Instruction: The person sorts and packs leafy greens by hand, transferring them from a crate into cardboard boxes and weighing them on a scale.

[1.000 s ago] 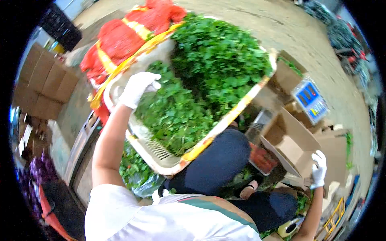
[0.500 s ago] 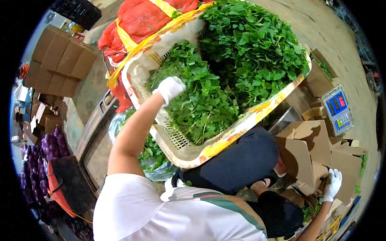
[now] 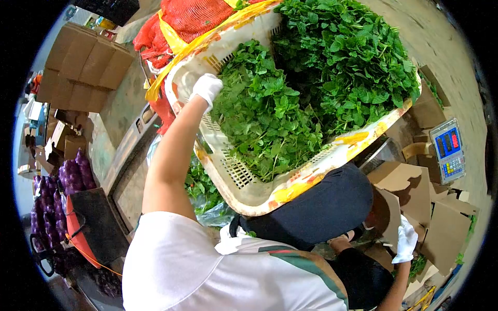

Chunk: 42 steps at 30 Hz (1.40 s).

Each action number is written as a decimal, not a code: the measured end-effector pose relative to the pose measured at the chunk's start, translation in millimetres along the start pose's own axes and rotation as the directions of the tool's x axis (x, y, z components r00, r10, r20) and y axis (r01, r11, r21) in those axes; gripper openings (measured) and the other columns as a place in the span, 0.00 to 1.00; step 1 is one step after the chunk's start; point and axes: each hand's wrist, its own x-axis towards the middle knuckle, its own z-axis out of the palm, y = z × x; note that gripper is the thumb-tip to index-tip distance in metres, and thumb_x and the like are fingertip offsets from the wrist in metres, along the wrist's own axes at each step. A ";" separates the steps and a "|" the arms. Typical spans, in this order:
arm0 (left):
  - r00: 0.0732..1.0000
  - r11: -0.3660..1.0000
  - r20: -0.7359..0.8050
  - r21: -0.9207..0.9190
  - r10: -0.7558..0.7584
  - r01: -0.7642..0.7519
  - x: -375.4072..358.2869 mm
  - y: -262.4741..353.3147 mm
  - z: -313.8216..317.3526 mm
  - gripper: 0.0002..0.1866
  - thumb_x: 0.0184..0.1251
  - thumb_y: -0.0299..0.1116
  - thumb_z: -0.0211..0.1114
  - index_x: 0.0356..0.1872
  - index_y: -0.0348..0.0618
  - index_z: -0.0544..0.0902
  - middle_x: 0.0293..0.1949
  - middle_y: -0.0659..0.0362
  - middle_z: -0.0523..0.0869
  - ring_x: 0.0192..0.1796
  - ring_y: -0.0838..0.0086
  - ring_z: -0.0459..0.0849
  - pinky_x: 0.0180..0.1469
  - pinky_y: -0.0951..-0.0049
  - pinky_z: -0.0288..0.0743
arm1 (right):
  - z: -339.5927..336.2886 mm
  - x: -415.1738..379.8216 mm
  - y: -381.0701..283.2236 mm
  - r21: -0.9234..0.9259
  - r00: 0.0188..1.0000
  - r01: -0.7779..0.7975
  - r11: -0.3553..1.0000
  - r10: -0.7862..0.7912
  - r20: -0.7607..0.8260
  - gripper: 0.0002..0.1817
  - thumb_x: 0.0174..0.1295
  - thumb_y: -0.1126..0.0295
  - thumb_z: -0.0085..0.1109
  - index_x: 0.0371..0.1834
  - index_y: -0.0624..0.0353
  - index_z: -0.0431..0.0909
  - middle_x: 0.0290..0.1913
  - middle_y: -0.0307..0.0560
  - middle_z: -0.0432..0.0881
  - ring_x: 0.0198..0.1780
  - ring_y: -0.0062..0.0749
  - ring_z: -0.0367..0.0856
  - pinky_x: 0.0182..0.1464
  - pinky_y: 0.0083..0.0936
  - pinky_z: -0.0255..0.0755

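Observation:
A white plastic basket (image 3: 236, 199) with slotted walls is tilted against my dark-clothed leg. Leafy green herbs, resembling mint, fill it in two heaps: a smaller heap (image 3: 264, 119) at left and a taller heap (image 3: 347, 67) at right. My left hand (image 3: 207, 89), in a white glove, is curled closed at the left edge of the smaller heap, inside the basket's rim. Its fingertips are hidden, so any held thing cannot be made out. Low on the right, my gloved right hand (image 3: 405, 239) has its fingers stretched out beside open cardboard boxes (image 3: 415, 197), with nothing visible in it.
Red mesh sacks (image 3: 194, 20) lie behind the basket. A digital scale (image 3: 447, 150) with a lit display stands at right. Folded cardboard (image 3: 85, 65) and purple net bags (image 3: 75, 173) are at left. A clear plastic bag (image 3: 215, 213) of greens sits below the basket.
My left hand has moved off the top of the smaller heap to its left edge. My right hand has shifted left along the cardboard boxes. The whole view has turned slightly.

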 end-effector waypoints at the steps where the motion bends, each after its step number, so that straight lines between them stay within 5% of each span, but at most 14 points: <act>1: 0.994 0.979 0.040 -0.180 0.106 -0.098 -16.8 26.0 -28.2 0.09 0.45 0.34 0.54 0.21 0.44 0.81 0.26 0.48 0.81 0.30 0.58 0.80 0.34 0.67 0.74 | 0.5 -2.9 -6.6 0.045 0.999 -0.048 0.998 0.048 -0.008 0.21 0.53 0.81 0.46 0.54 0.66 0.68 0.56 0.49 0.71 0.55 0.30 0.71 0.57 0.23 0.61; 2: 0.974 0.917 0.060 -0.354 0.217 -0.183 -41.7 66.8 -66.3 0.09 0.44 0.35 0.55 0.21 0.45 0.82 0.26 0.49 0.81 0.28 0.59 0.80 0.33 0.67 0.74 | 0.9 -5.1 -10.8 0.041 0.999 -0.049 0.998 0.050 -0.006 0.21 0.53 0.81 0.46 0.54 0.66 0.68 0.56 0.49 0.71 0.55 0.30 0.71 0.57 0.23 0.61; 4: 0.759 0.866 0.443 -0.385 0.477 -0.319 -66.1 118.6 -78.7 0.09 0.48 0.36 0.55 0.21 0.44 0.82 0.28 0.51 0.82 0.27 0.64 0.81 0.30 0.66 0.75 | 4.0 -9.7 -15.3 0.228 0.977 0.109 0.968 -0.063 -0.201 0.18 0.56 0.81 0.45 0.53 0.68 0.69 0.54 0.52 0.72 0.53 0.32 0.72 0.56 0.24 0.63; 5: 0.624 0.942 0.709 -0.295 0.328 -0.160 -75.3 146.9 -77.1 0.09 0.49 0.35 0.56 0.22 0.44 0.82 0.27 0.53 0.83 0.27 0.66 0.81 0.29 0.66 0.75 | 3.0 -0.6 15.6 0.737 0.966 0.015 0.675 0.181 -0.186 0.16 0.58 0.81 0.45 0.51 0.70 0.70 0.53 0.52 0.73 0.52 0.33 0.73 0.56 0.24 0.63; 6: 0.416 0.988 0.896 -0.153 0.152 -0.032 -84.3 166.7 -76.4 0.08 0.50 0.34 0.58 0.23 0.43 0.83 0.27 0.55 0.83 0.27 0.69 0.81 0.29 0.66 0.75 | 0.2 -4.5 -18.0 0.244 0.942 0.164 0.956 -0.078 -0.326 0.16 0.57 0.83 0.46 0.50 0.71 0.69 0.53 0.51 0.72 0.52 0.30 0.72 0.56 0.24 0.64; 8: 0.389 0.832 0.865 -0.059 0.319 -0.552 -108.5 179.2 -69.6 0.06 0.47 0.31 0.62 0.25 0.44 0.84 0.27 0.57 0.84 0.29 0.69 0.82 0.28 0.66 0.74 | -2.4 -1.8 -36.5 0.477 0.939 0.141 0.868 0.035 -0.341 0.14 0.57 0.82 0.47 0.48 0.71 0.71 0.51 0.51 0.74 0.51 0.30 0.73 0.55 0.23 0.64; 10: 0.345 0.777 0.852 -0.107 0.393 -0.621 -123.6 168.9 3.4 0.08 0.42 0.30 0.65 0.28 0.47 0.85 0.28 0.58 0.84 0.30 0.67 0.82 0.29 0.65 0.75 | -2.8 -0.8 -43.4 0.129 0.928 0.208 0.970 -0.154 -0.340 0.13 0.58 0.81 0.47 0.46 0.71 0.73 0.48 0.51 0.76 0.50 0.29 0.74 0.55 0.22 0.64; 18: 0.478 0.880 0.834 -0.017 0.275 -0.475 -111.4 181.9 -51.3 0.09 0.43 0.29 0.64 0.29 0.43 0.84 0.32 0.54 0.84 0.35 0.62 0.82 0.33 0.65 0.76 | -4.6 -2.4 -59.7 0.070 0.965 0.165 0.984 -0.147 -0.216 0.14 0.56 0.81 0.49 0.46 0.68 0.73 0.47 0.53 0.77 0.49 0.31 0.75 0.53 0.22 0.67; 19: 0.405 0.841 0.869 -0.024 0.285 -0.540 -106.8 178.3 -57.5 0.10 0.45 0.32 0.63 0.30 0.43 0.84 0.33 0.53 0.84 0.36 0.60 0.82 0.34 0.64 0.76 | -5.4 0.7 -59.8 0.053 0.966 0.167 0.984 -0.153 -0.210 0.14 0.55 0.82 0.49 0.46 0.68 0.73 0.47 0.53 0.77 0.48 0.31 0.76 0.52 0.21 0.67; 27: 0.389 0.947 0.900 -0.070 0.196 -0.314 -137.2 157.3 -71.9 0.16 0.49 0.41 0.63 0.39 0.45 0.82 0.38 0.57 0.83 0.40 0.61 0.81 0.39 0.64 0.75 | -5.5 9.9 -71.2 0.080 0.943 0.281 0.956 -0.259 -0.211 0.12 0.53 0.82 0.51 0.41 0.68 0.75 0.44 0.53 0.79 0.43 0.30 0.78 0.47 0.22 0.71; 30: 0.398 0.924 0.891 -0.059 0.220 -0.377 -140.8 162.7 -59.4 0.18 0.47 0.42 0.64 0.39 0.46 0.81 0.38 0.57 0.83 0.41 0.61 0.81 0.40 0.64 0.74 | -2.8 7.9 -72.7 0.116 0.942 0.265 0.957 -0.231 -0.243 0.12 0.52 0.81 0.52 0.41 0.68 0.76 0.43 0.52 0.79 0.42 0.30 0.78 0.47 0.22 0.71; 31: 0.282 0.891 0.939 -0.051 0.197 -0.451 -136.8 168.2 -62.3 0.24 0.50 0.46 0.61 0.47 0.45 0.77 0.44 0.56 0.81 0.44 0.60 0.80 0.44 0.63 0.74 | -3.2 7.0 -71.1 0.117 0.947 0.252 0.961 -0.220 -0.233 0.12 0.52 0.81 0.52 0.41 0.67 0.76 0.43 0.52 0.79 0.42 0.29 0.78 0.47 0.22 0.70; 34: 0.220 0.867 0.965 -0.015 0.143 -0.498 -134.4 177.3 -70.4 0.20 0.50 0.46 0.62 0.41 0.45 0.80 0.40 0.57 0.83 0.42 0.61 0.80 0.42 0.62 0.74 | -5.7 2.2 -65.7 0.129 0.958 0.256 0.958 -0.233 -0.169 0.14 0.55 0.81 0.50 0.46 0.69 0.73 0.47 0.50 0.77 0.44 0.27 0.76 0.49 0.21 0.70; 42: 0.309 0.818 0.914 -0.042 0.264 -0.574 -137.1 182.2 -73.7 0.15 0.44 0.37 0.67 0.35 0.43 0.83 0.36 0.56 0.83 0.38 0.61 0.81 0.38 0.65 0.74 | -9.9 -18.6 -69.9 0.060 0.934 0.232 0.971 -0.205 -0.293 0.11 0.52 0.78 0.54 0.40 0.66 0.77 0.42 0.52 0.80 0.40 0.32 0.79 0.45 0.22 0.70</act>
